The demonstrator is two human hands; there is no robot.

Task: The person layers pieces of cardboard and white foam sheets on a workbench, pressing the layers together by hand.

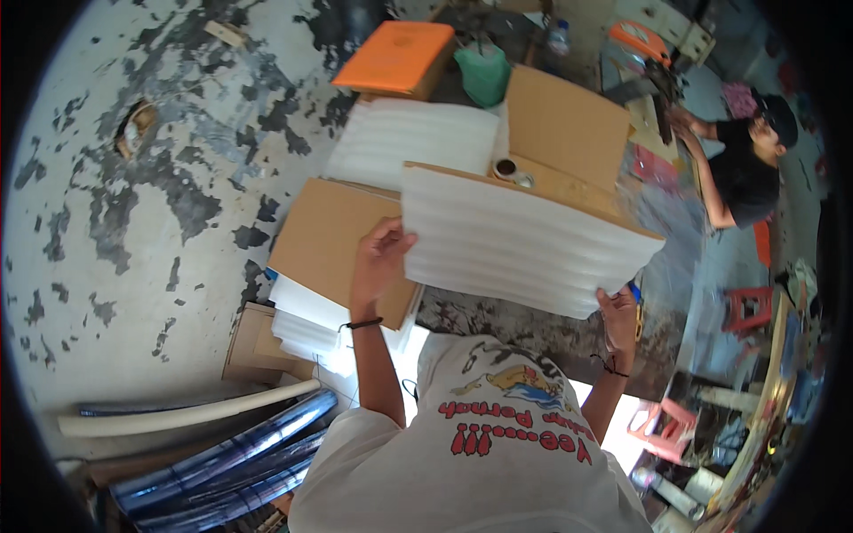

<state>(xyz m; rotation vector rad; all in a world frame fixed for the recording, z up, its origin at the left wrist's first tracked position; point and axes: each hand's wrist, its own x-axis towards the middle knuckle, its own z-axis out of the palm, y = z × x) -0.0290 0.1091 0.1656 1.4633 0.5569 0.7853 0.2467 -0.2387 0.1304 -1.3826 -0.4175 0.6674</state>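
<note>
A cardboard sheet faced with white foam [524, 244] is held tilted up over the worktable, its brown edge along the top. My left hand [384, 253] is closed on its left edge. At the lower right corner, my right hand [618, 318] pinches the same sheet between thumb and fingers. Below and left of the sheet lies a stack of brown cardboard [333, 240] with white foam under it. Behind it are another white foam sheet [413, 138], a standing cardboard panel [566, 120] and a roll of tape [506, 169].
An orange box [395, 55] and a green container [482, 75] stand at the back. A person in black [751, 164] works at the far right. Shiny blue rolls [222, 449] lie lower left. Red stools [665, 430] stand on the right.
</note>
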